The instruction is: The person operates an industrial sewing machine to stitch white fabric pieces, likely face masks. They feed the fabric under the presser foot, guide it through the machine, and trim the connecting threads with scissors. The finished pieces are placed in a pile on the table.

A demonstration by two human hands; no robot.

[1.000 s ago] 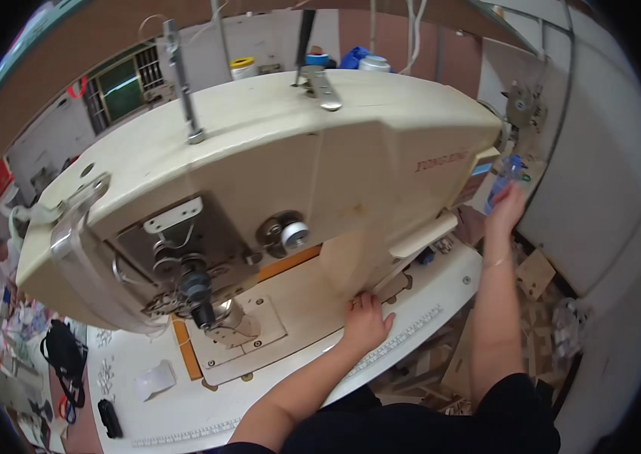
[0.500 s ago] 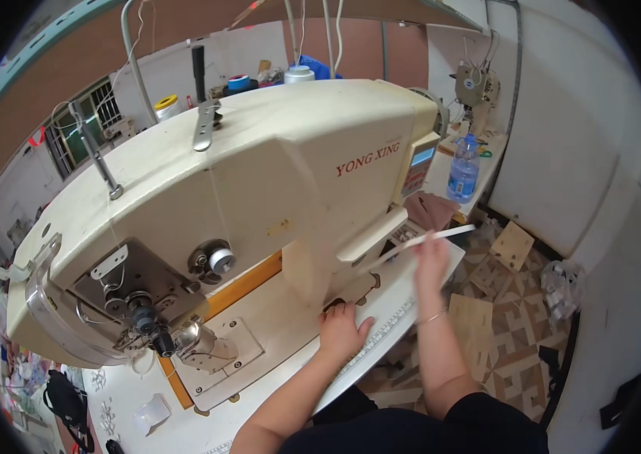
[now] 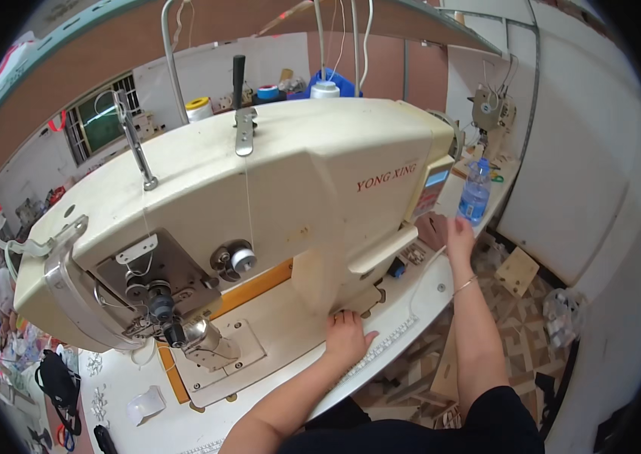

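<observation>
A large cream industrial sewing machine [image 3: 320, 166] fills the middle of the view. My left hand [image 3: 347, 338] lies on the front edge of its bed, thumb spread and fingertips partly hidden, holding nothing that I can see. Farther right, my right hand [image 3: 460, 238] is raised at the table's right end, closed on a narrow white strip [image 3: 428, 266] that trails down toward the tabletop. Right beside that hand is a dusky pink cloth [image 3: 432, 229]. Between the hands, a dark blue spool [image 3: 397, 267] stands under the machine's raised arm.
A measuring tape [image 3: 381, 344] runs along the table's front edge. Behind the right hand stands a blue-capped water bottle [image 3: 475, 193]. At the left are a crumpled white piece [image 3: 146, 405] and a black bag [image 3: 59, 386]. A plastic bag [image 3: 565, 309] lies on the floor.
My right hand has moved up and right, toward the pink cloth, and the strip now hangs lower. The left hand stays on the machine bed. The whole view has shifted slightly.
</observation>
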